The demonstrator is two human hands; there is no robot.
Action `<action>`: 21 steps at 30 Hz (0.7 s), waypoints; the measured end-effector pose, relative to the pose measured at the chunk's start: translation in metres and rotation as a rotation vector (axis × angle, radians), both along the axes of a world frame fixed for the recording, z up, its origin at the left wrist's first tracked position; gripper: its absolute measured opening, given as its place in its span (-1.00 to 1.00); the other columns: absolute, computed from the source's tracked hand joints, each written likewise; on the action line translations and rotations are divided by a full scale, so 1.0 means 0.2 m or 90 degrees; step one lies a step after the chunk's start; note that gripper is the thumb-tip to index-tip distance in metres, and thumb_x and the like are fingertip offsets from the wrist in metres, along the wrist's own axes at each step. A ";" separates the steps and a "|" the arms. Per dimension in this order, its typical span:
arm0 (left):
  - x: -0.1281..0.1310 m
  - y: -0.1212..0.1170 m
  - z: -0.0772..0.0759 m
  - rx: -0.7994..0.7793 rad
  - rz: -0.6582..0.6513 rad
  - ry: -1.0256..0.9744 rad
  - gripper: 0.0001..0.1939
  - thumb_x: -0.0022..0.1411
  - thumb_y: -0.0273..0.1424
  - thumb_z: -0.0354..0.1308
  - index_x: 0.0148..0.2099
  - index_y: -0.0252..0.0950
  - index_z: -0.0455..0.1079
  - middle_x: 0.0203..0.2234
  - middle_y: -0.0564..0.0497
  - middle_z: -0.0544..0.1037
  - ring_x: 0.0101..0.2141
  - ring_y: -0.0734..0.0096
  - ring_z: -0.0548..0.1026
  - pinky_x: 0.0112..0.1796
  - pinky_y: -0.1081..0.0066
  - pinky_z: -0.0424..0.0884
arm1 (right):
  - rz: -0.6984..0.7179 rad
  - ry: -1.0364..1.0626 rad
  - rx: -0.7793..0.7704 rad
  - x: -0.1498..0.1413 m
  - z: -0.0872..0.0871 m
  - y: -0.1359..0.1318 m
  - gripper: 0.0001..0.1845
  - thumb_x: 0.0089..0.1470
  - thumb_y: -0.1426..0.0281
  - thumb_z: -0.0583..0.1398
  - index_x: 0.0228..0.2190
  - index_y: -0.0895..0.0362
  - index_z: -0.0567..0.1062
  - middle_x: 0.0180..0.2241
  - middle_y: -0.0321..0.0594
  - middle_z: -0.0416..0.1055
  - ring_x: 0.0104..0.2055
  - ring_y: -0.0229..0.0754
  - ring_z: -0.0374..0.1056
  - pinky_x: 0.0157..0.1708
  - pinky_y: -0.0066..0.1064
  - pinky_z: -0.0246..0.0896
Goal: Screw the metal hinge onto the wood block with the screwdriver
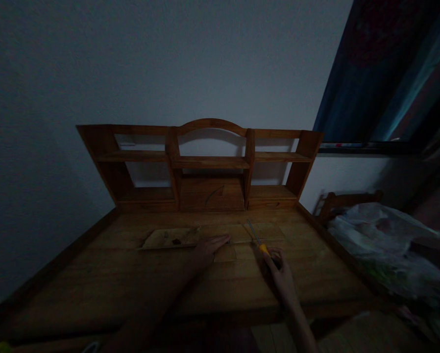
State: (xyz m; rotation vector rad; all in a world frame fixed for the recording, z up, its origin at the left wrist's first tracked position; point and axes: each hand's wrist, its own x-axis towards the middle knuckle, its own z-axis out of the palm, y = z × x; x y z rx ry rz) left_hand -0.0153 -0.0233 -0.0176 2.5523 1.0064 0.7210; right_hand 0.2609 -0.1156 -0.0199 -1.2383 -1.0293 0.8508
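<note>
My right hand [281,274] is closed around the yellow handle of a screwdriver [264,248]. The thin metal shaft points up and left, away from me, over the desktop [161,279]. To its left, my left hand [206,249] lies low over the wood with its fingers stretched to the right. A tiny bright spot shows at those fingertips, too small and dark to name. Beside and partly behind the left hand is a long, rough-edged flat piece [172,238] with a dark hole or stain. Paler flat pieces [225,254] lie under and right of the fingers.
A wooden shelf unit [210,163] with several compartments stands along the desk's back edge against a white wall [205,59]. Raised rims border the desk's sides. On the right are a clear plastic bag [378,230], a wooden chair back [352,197] and a dark curtained window [381,73].
</note>
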 end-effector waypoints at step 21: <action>0.01 0.06 -0.05 0.138 -0.003 0.179 -0.41 0.32 -0.58 -0.18 0.37 -0.21 0.00 0.29 -0.08 0.17 0.23 0.32 0.22 0.18 0.27 0.22 | -0.013 0.016 -0.011 -0.02 0.01 0.00 -0.49 -0.14 -0.06 0.29 -0.29 0.05 0.44 -0.45 -0.21 0.48 -0.42 -0.11 0.36 -0.52 -0.39 0.17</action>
